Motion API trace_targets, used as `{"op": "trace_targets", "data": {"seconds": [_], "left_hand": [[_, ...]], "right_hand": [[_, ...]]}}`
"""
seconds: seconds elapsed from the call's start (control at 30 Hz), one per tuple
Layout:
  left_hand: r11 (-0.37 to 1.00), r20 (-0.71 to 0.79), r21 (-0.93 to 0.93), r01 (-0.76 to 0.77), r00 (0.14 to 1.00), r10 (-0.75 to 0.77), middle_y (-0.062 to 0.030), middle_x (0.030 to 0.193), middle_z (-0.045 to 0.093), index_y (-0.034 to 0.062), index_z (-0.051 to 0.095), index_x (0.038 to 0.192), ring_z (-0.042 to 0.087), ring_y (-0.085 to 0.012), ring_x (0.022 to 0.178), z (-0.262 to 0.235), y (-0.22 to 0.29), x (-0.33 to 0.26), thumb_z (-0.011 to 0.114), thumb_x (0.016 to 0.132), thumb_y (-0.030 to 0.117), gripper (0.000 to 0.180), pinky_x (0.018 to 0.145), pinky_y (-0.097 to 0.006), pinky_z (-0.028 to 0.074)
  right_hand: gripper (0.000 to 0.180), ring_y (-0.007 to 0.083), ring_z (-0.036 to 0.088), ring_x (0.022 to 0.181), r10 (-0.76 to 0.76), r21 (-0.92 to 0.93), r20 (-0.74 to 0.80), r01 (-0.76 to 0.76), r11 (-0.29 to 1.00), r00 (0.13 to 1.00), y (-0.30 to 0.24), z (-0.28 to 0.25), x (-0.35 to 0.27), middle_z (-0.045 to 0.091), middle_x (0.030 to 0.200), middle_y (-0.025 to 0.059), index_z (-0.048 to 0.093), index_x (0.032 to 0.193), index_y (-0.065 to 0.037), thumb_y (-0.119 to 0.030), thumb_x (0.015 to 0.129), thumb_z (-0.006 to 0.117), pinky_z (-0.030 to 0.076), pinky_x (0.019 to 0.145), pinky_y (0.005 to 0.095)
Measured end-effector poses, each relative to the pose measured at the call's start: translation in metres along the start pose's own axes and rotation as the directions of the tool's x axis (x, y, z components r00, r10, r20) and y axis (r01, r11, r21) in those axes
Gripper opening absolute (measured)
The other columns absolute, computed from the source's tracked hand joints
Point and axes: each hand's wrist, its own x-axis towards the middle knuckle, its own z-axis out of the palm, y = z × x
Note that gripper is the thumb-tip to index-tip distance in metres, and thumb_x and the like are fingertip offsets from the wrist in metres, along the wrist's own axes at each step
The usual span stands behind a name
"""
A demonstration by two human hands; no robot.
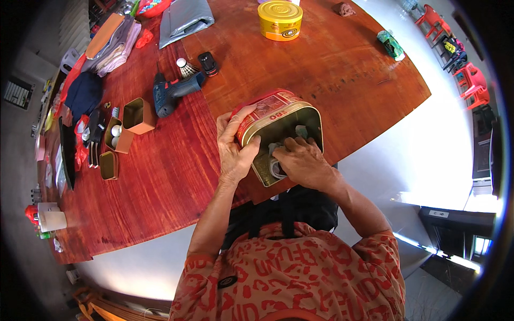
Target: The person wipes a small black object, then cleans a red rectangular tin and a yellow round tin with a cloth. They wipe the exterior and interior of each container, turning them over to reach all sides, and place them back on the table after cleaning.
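A red and gold tin (276,105) is tilted at the table's near edge, its open mouth toward me. My left hand (236,145) grips the tin's left side, fingers on the outside wall and thumb at the rim. Inside the mouth is my right hand (307,163), its fingers curled on a pale, looped, cord-like item (275,167) whose kind I cannot make out. A small pale green piece (301,131) shows deeper in the tin. My right fingertips are partly hidden.
Beyond the tin on the reddish wooden table (160,176) lie a cordless drill (170,92), a battery pack (208,63), a shuttlecock (187,68) and a round yellow tin (280,20). Small open tins (138,116) and folded cloths (120,45) are at the left; a green packet (391,45) is at far right.
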Motion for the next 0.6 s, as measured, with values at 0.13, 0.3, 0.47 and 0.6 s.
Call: {"op": "trace_targets", "data": {"seconds": [0.13,0.3,0.47,0.6], "left_hand": [[0.992,0.015,0.126,0.03,0.999,-0.032,-0.0095,0.105,0.047,0.0122,0.064,0.121,0.05,-0.0229,0.103,0.002,0.011,0.008,0.072,0.068,0.007,0.054,0.094,-0.034,0.043],[0.978,0.0,0.192,0.08,0.997,-0.082,-0.0099,0.1,0.049,0.0136,0.066,0.119,0.052,-0.0232,0.1,0.006,0.022,0.017,0.075,0.068,0.012,0.051,0.091,-0.033,0.045],[0.968,-0.036,0.242,0.067,0.998,-0.06,-0.0103,0.102,0.048,0.0133,0.066,0.119,0.055,-0.0232,0.097,0.011,0.027,0.013,0.075,0.068,0.013,0.052,0.087,-0.034,0.048],[0.96,-0.038,0.276,0.042,0.999,-0.033,-0.0113,0.103,0.048,0.0132,0.066,0.118,0.055,-0.0245,0.098,0.01,0.029,0.011,0.073,0.068,0.012,0.051,0.087,-0.035,0.048]], "right_hand": [[0.012,0.0262,0.057,0.095,-0.082,-0.097,-0.014,0.081,0.992,0.997,0.012,-0.021,-0.002,0.058,0.093,0.0088,0.068,0.083,-0.009,-0.016,0.075,0.06,0.044,0.079,0.038],[0.02,0.0221,0.05,0.106,-0.2,-0.504,-0.331,0.007,0.864,0.922,0.028,-0.017,0.013,0.059,0.102,0.0088,0.07,0.087,-0.006,-0.017,0.071,0.063,0.039,0.081,0.0323],[0.027,0.0231,0.05,0.112,-0.05,-0.573,-0.104,-0.018,0.82,0.993,0.023,-0.015,0.012,0.061,0.12,0.0087,0.072,0.096,-0.005,-0.015,0.072,0.064,0.04,0.087,0.0346],[0.015,0.0202,0.05,0.108,-0.042,-0.514,0.041,0.057,0.856,0.998,0.022,-0.018,0.011,0.065,0.102,0.0023,0.075,0.082,-0.013,-0.018,0.072,0.065,0.037,0.086,0.0325]]}}
